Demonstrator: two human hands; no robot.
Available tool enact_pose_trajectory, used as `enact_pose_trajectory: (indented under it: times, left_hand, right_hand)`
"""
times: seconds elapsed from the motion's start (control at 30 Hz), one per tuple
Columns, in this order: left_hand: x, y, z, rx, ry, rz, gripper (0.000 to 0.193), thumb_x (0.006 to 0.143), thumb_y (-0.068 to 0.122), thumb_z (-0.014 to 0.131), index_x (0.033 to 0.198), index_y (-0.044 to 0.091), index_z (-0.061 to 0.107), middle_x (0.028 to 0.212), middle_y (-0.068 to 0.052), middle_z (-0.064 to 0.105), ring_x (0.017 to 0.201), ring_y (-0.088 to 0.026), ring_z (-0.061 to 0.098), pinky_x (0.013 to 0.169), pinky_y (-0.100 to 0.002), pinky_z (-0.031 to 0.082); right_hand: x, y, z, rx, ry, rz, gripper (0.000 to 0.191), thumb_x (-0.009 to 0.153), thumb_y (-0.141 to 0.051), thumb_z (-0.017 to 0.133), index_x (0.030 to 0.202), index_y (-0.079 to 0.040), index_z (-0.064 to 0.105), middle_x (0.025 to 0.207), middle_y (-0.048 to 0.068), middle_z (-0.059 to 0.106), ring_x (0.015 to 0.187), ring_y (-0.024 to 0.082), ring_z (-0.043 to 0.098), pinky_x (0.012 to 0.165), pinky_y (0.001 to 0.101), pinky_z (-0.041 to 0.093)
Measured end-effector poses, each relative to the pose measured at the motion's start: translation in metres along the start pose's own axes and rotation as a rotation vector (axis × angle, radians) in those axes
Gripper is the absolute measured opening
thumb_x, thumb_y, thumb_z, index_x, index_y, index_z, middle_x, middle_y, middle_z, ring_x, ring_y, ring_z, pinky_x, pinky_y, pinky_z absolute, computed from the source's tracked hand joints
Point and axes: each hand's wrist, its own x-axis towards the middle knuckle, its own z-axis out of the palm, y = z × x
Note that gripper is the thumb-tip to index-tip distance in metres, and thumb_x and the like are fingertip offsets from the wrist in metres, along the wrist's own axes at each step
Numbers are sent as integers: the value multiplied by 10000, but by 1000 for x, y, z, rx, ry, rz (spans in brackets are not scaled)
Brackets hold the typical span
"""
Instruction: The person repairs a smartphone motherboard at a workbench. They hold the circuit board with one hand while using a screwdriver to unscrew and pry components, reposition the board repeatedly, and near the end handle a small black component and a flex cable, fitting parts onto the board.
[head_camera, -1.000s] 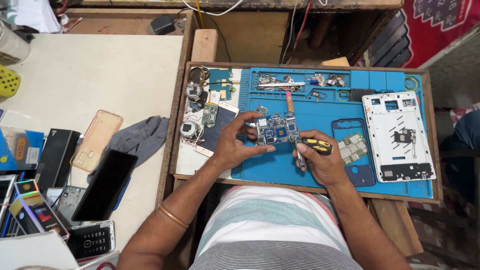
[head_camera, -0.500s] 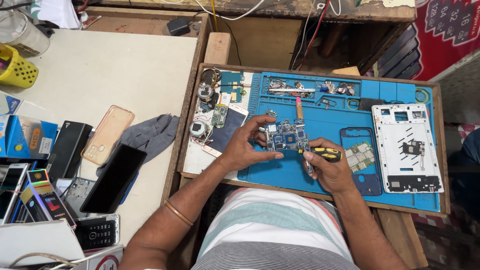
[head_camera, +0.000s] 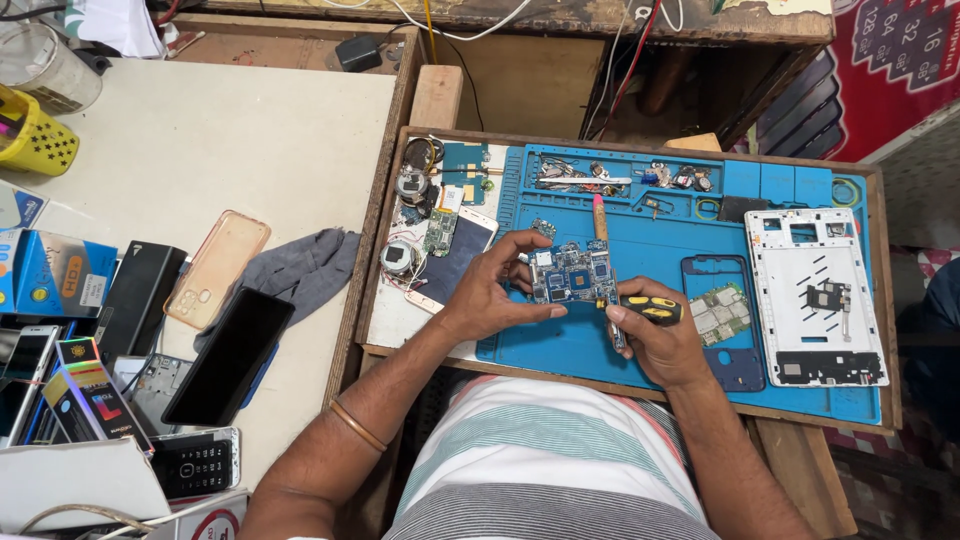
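left hand (head_camera: 490, 295) gripping blue circuit board (head_camera: 572, 275) | right hand (head_camera: 660, 345) clasping yellow-black screwdriver (head_camera: 640, 310) | both hovering over blue repair mat (head_camera: 640, 240)

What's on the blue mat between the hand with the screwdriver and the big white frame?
A dark blue phone frame with a small green circuit board lies there, seen from the head camera.

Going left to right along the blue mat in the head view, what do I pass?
Left hand → blue circuit board → right hand gripping a yellow-and-black screwdriver → blue phone frame → white tablet frame.
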Motion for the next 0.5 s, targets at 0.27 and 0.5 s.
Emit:
enact_pose_trajectory:
  times: [0.27,0.5]
  left_hand:
    - [0,-1,1,-46,5,-1,796,788,190,913,1453,129,479,1063,-77,759,964,-126,754,850,-306,642]
    - [1,5,0,-38,38,-3,815,767,180,922,1457,119,493,1037,-65,744,935,-116,742,817,-307,649]
  right_hand:
    - [0,2,0,4,17,4,242,903,-132,743,1049,46,668,689,76,662,498,93,597,388,223,462]
    - [0,1,0,-19,3,-16,227,918,-127,736,1041,52,671,677,79,662,504,97,605,414,228,479]
